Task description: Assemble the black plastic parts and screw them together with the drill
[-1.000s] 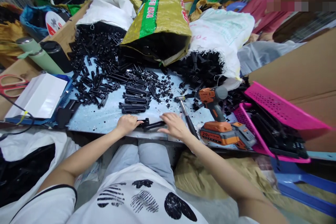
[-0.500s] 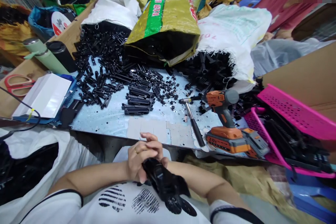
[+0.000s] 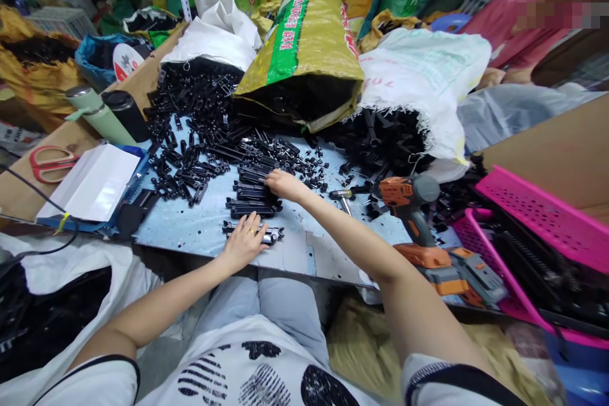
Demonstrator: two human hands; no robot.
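Observation:
My left hand (image 3: pixel 243 242), a ring on one finger, lies with spread fingers over a long black part (image 3: pixel 276 235) with forked ends, nearest the table's front edge. Behind it, similar black parts (image 3: pixel 247 207) lie side by side in a row. My right hand (image 3: pixel 287 186) is at the right end of the row's farther parts, fingertips bent together; what they hold, if anything, is hidden. Small black pieces with metal pins (image 3: pixel 311 165) are scattered just beyond it.
A hammer (image 3: pixel 346 205) and an orange cordless driver (image 3: pixel 404 203) lie to the right, beside a pink basket (image 3: pixel 495 266). Sacks, including a yellow one (image 3: pixel 323 44), spill black parts at the back. Scissors (image 3: pixel 52 163) and bottles (image 3: pixel 104 117) stand left. Another person (image 3: pixel 518 32) is at the far right.
My hands were together at my chest around a dark object. They have parted and moved forward onto the table; a black part lies under my left hand, in front of the row.

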